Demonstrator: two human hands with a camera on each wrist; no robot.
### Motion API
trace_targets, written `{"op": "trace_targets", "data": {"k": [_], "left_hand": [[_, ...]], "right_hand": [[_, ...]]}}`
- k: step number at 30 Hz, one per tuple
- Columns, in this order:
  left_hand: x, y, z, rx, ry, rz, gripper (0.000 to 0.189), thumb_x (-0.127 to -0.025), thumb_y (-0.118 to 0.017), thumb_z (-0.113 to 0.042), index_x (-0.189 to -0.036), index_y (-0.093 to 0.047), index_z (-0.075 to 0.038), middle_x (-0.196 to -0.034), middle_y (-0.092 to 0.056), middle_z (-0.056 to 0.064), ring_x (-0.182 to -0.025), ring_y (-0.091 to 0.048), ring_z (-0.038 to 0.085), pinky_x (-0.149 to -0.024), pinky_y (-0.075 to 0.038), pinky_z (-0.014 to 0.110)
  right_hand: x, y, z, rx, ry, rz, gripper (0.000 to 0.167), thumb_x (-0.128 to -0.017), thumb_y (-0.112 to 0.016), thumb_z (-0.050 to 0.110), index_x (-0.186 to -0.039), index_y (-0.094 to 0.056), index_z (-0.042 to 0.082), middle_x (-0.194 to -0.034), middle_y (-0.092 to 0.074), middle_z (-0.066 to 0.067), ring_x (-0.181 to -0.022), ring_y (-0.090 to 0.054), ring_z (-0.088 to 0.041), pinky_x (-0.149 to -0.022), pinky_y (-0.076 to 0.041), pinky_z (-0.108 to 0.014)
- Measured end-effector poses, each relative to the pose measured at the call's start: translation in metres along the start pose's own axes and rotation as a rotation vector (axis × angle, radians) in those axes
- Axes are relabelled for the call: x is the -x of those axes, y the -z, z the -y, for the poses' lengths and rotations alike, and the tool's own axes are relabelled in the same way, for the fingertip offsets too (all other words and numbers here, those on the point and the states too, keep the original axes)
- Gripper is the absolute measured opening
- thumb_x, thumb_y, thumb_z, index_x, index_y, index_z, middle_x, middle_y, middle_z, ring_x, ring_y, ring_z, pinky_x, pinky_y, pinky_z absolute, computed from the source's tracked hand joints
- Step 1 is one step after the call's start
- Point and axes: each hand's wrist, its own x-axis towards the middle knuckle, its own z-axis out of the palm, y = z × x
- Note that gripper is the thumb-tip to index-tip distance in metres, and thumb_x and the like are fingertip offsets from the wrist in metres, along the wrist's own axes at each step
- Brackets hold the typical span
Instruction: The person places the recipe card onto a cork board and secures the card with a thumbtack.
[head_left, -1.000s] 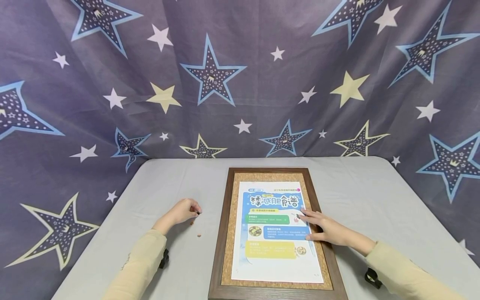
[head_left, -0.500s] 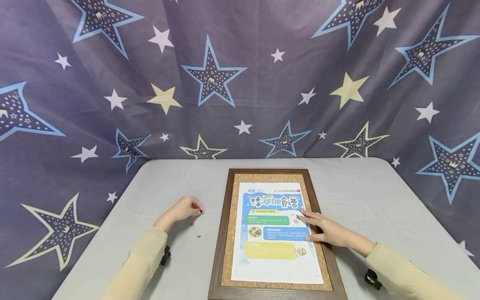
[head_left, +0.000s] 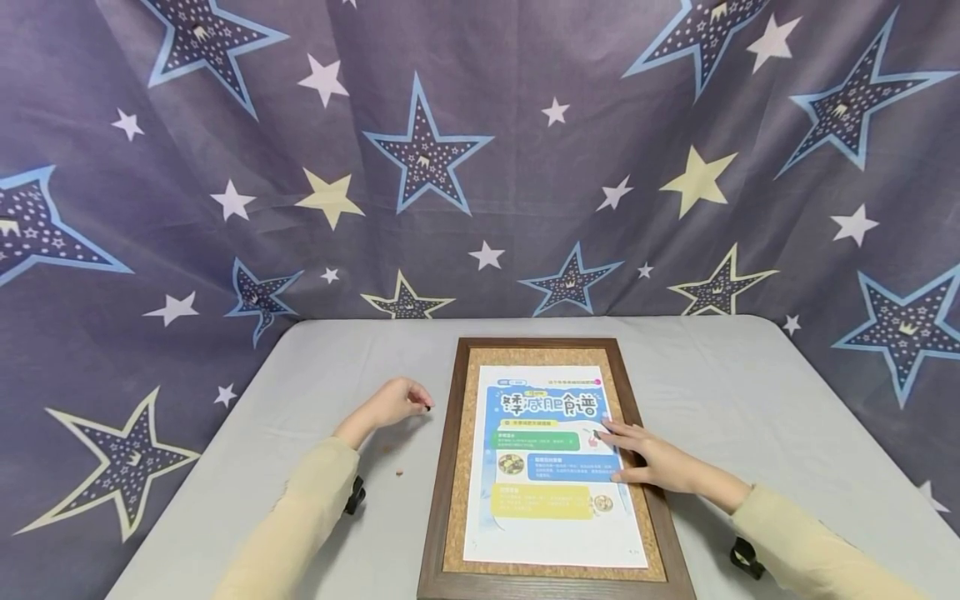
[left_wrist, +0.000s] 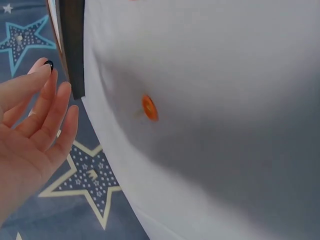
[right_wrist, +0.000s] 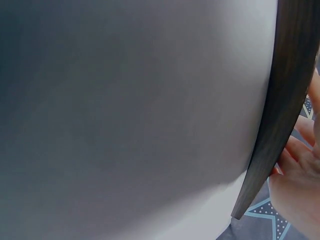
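My left hand (head_left: pixel 393 404) pinches a small black thumbtack (left_wrist: pixel 48 65) between thumb and fingertips, over the table just left of a wood-framed corkboard (head_left: pixel 555 586). A printed recipe poster (head_left: pixel 555 540) lies on the cork, with a pink thumbtack (head_left: pixel 597 382) at its top right corner. With fingers spread, my right hand (head_left: pixel 660 460) rests on the poster's right edge, reaching across the frame's right side. On the table below the left hand lies an orange thumbtack (left_wrist: pixel 150 108). A small reddish piece (head_left: pixel 399 473) sits on the table left of the frame.
The grey-covered table (head_left: pixel 720 375) runs back to a dark curtain (head_left: pixel 510 208) printed with stars. Black wrist straps (head_left: pixel 746 557) show under both sleeves. The frame's raised dark edge (right_wrist: pixel 285 100) borders the board near my right hand.
My left hand has moved to the right and farther back, toward the frame's left side, carrying the black thumbtack. My right hand stays in place on the poster.
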Motion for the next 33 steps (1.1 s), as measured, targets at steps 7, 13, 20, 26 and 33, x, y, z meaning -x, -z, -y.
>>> {"op": "trace_targets", "data": {"k": [7,13,20,26,33], "left_hand": [[-0.022,-0.014,0.007,0.066,-0.050,-0.010,0.008,-0.078,-0.063,-0.004,-0.083,-0.068,-0.006,-0.079,-0.065,0.004,-0.073,-0.058,0.017,-0.070,-0.046,0.031],[-0.031,-0.020,-0.006,0.083,-0.063,-0.031,0.009,-0.079,-0.061,-0.004,-0.082,-0.069,-0.008,-0.081,-0.066,0.003,-0.073,-0.058,0.015,-0.069,-0.046,0.029],[-0.045,-0.027,-0.009,0.073,-0.016,-0.015,0.010,-0.079,-0.061,-0.002,-0.084,-0.069,-0.006,-0.083,-0.066,0.005,-0.077,-0.059,0.018,-0.070,-0.047,0.032],[-0.059,-0.036,0.003,0.092,-0.097,-0.025,0.006,-0.081,-0.062,-0.009,-0.080,-0.068,-0.010,-0.077,-0.065,0.000,-0.071,-0.058,0.011,-0.065,-0.046,0.025],[-0.055,-0.033,-0.027,0.062,-0.014,-0.019,0.010,-0.082,-0.058,0.000,-0.086,-0.067,0.000,-0.086,-0.065,0.011,-0.082,-0.059,0.022,-0.073,-0.047,0.033]], "right_hand": [[0.000,0.000,0.000,-0.011,-0.021,0.016,0.065,-0.083,-0.058,0.035,-0.129,-0.039,-0.006,-0.136,-0.028,-0.028,-0.122,-0.024,-0.049,-0.094,-0.021,-0.061],[0.000,0.000,-0.001,-0.008,-0.021,0.018,0.065,-0.083,-0.058,0.035,-0.129,-0.039,-0.006,-0.136,-0.028,-0.028,-0.122,-0.024,-0.048,-0.095,-0.021,-0.060],[-0.001,0.000,-0.002,-0.020,-0.006,0.019,0.064,-0.083,-0.059,0.032,-0.129,-0.039,-0.007,-0.136,-0.027,-0.029,-0.122,-0.024,-0.049,-0.094,-0.022,-0.060],[-0.002,0.001,0.000,-0.019,-0.009,0.020,0.063,-0.083,-0.060,0.031,-0.128,-0.039,-0.007,-0.136,-0.028,-0.029,-0.122,-0.024,-0.049,-0.094,-0.022,-0.061],[-0.001,0.001,0.000,-0.029,-0.016,0.021,0.064,-0.083,-0.060,0.032,-0.129,-0.039,-0.007,-0.136,-0.027,-0.029,-0.121,-0.023,-0.050,-0.093,-0.022,-0.061]]}}
